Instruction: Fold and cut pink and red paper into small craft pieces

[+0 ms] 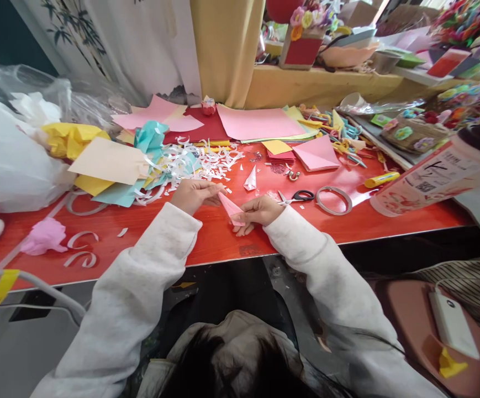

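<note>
A narrow folded piece of pink paper (230,207) is held between both hands above the red table (210,237). My left hand (195,195) pinches its upper left end. The fingers of my right hand (260,212) close on its lower right end. Just beyond it lies a small folded pink paper piece (250,179). Black-handled scissors (296,197) rest beside my right hand, their blades partly behind it. White paper shreds (206,166) are heaped past my left hand.
At the right are a tape roll (333,200), a yellow marker (381,179) and a large cup (438,174). Pink sheets (260,122) lie at the back. Plastic bags (16,160) and coloured paper fill the left. A pink crumpled paper (45,236) sits near the front left.
</note>
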A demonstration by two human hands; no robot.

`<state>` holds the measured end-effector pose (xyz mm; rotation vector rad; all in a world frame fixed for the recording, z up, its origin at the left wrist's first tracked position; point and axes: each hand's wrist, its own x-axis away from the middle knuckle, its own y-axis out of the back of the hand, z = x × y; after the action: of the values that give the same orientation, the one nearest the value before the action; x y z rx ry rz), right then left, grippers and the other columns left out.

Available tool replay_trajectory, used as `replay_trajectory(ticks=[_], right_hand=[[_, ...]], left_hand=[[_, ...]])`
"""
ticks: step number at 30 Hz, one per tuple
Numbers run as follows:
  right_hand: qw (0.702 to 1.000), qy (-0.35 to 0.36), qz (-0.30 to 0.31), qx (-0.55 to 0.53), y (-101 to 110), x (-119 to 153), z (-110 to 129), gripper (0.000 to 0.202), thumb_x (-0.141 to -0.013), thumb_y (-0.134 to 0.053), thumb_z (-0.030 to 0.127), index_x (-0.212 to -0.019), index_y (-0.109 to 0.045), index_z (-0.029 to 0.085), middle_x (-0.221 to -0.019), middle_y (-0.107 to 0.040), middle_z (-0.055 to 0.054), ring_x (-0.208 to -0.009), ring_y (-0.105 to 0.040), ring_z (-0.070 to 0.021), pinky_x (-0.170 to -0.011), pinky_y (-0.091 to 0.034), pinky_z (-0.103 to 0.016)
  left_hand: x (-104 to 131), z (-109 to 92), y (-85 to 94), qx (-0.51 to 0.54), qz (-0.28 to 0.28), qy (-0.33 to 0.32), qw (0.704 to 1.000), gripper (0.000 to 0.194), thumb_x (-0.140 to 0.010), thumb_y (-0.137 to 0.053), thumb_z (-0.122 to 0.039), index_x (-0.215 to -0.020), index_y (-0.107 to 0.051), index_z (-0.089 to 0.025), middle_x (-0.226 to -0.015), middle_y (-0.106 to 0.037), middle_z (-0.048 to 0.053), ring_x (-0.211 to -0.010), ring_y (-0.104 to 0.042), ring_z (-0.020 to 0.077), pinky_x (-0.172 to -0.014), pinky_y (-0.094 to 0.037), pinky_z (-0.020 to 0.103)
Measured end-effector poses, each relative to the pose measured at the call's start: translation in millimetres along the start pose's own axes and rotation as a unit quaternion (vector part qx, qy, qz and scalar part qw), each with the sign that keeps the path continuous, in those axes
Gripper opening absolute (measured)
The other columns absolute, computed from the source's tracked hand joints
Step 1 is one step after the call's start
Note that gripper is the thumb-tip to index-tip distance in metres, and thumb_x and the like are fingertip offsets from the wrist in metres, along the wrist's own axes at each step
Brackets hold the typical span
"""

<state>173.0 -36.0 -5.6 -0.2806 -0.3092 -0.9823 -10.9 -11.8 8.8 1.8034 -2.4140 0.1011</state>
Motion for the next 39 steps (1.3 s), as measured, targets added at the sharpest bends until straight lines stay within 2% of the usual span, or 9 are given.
replay_trajectory(ticks=[8, 15, 18, 21, 24, 27, 32, 35, 39], right_hand=[[0.995, 0.067, -0.078, -0.019, -16, 6, -5, 0.026, -0.055, -0.076, 0.029, -0.065, -0.061, 0.011, -0.057, -0.065, 0.0, -0.051, -0.063, -0.0088, -0.048, -0.05, -0.016], [0.98, 0.105, -0.166, 0.02, -8, 81, -26, 0.024, -0.059, -0.074, 0.035, -0.06, -0.061, 0.014, -0.051, -0.063, -0.001, -0.046, -0.061, -0.0121, -0.047, -0.048, -0.022], [0.94, 0.166, -0.297, -0.025, 16, 129, -51, 0.017, -0.062, -0.073, 0.034, -0.062, -0.065, 0.018, -0.06, -0.067, -0.003, -0.055, -0.063, -0.0155, -0.057, -0.053, -0.028], [0.88, 0.202, -0.43, 0.002, 43, 163, -80, 0.013, -0.06, -0.074, 0.033, -0.062, -0.07, 0.021, -0.079, -0.07, -0.007, -0.08, -0.065, -0.0227, -0.077, -0.052, -0.036], [0.819, 0.243, -0.519, 0.022, 63, 176, -100, 0.009, -0.059, -0.074, 0.031, -0.06, -0.07, 0.023, -0.083, -0.068, -0.005, -0.087, -0.063, -0.0237, -0.085, -0.048, -0.039], [0.769, 0.285, -0.569, 0.061, 75, 176, -103, 0.005, -0.061, -0.073, 0.026, -0.064, -0.07, 0.024, -0.083, -0.066, -0.004, -0.084, -0.062, -0.0213, -0.084, -0.047, -0.04], [0.739, 0.403, -0.489, 0.229, 103, 169, -75, 0.003, -0.063, -0.071, 0.023, -0.065, -0.068, 0.023, -0.119, -0.058, -0.006, -0.117, -0.049, -0.0269, -0.101, -0.035, -0.046], [0.786, 0.35, -0.381, 0.338, 114, 165, -54, 0.001, -0.065, -0.07, 0.023, -0.065, -0.069, 0.024, -0.099, -0.068, -0.005, -0.106, -0.057, -0.0255, -0.107, -0.025, -0.048], [0.855, 0.318, -0.336, 0.235, 95, 143, -39, 0.01, -0.066, -0.069, 0.03, -0.072, -0.071, 0.022, -0.078, -0.071, -0.004, -0.077, -0.066, -0.0218, -0.086, -0.047, -0.041]], left_hand=[[8, -6, -11.0, -0.097, -0.088, -0.073, 0.989, 0.026, -0.065, -0.067, -0.038, -0.069, -0.069, -0.013, -0.057, -0.064, 0.001, -0.058, -0.063, 0.0138, -0.065, -0.054, 0.027], [17, -14, -24.5, -0.162, 0.128, -0.093, 0.974, 0.041, -0.074, -0.059, -0.042, -0.104, -0.062, -0.014, -0.096, -0.068, 0.007, -0.094, -0.061, 0.0162, -0.089, -0.045, 0.029], [6, -19, -56.3, -0.262, 0.13, -0.157, 0.943, 0.047, -0.081, -0.049, -0.043, -0.121, -0.05, -0.019, -0.11, -0.062, 0.007, -0.102, -0.056, 0.0169, -0.093, -0.041, 0.034], [-15, -21, -111.4, -0.462, 0.165, -0.231, 0.84, 0.033, -0.08, -0.055, -0.026, -0.113, -0.058, -0.02, -0.104, -0.061, 0.009, -0.102, -0.053, 0.0211, -0.092, -0.039, 0.037], [-40, -16, -168.5, -0.568, 0.154, -0.29, 0.754, 0.034, -0.078, -0.056, -0.022, -0.112, -0.058, -0.017, -0.103, -0.055, 0.017, -0.104, -0.047, 0.0297, -0.083, -0.04, 0.042], [-67, -4, -204.8, -0.578, 0.173, -0.351, 0.716, 0.023, -0.078, -0.054, -0.018, -0.098, -0.065, -0.016, -0.103, -0.052, 0.016, -0.102, -0.045, 0.0305, -0.081, -0.039, 0.042], [-88, -3, -210.6, -0.427, 0.286, -0.395, 0.762, 0.006, -0.073, -0.057, -0.013, -0.075, -0.062, -0.014, -0.094, -0.053, 0.01, -0.093, -0.047, 0.0213, -0.077, -0.041, 0.031], [-74, -21, -192.7, -0.393, 0.331, -0.399, 0.759, 0.008, -0.076, -0.053, -0.01, -0.078, -0.059, -0.014, -0.082, -0.056, 0.005, -0.079, -0.052, 0.0135, -0.073, -0.043, 0.025], [-40, -32, -159.7, -0.298, 0.168, -0.413, 0.844, 0.01, -0.076, -0.059, -0.02, -0.084, -0.06, -0.014, -0.093, -0.058, 0.007, -0.093, -0.052, 0.0166, -0.082, -0.042, 0.029]])
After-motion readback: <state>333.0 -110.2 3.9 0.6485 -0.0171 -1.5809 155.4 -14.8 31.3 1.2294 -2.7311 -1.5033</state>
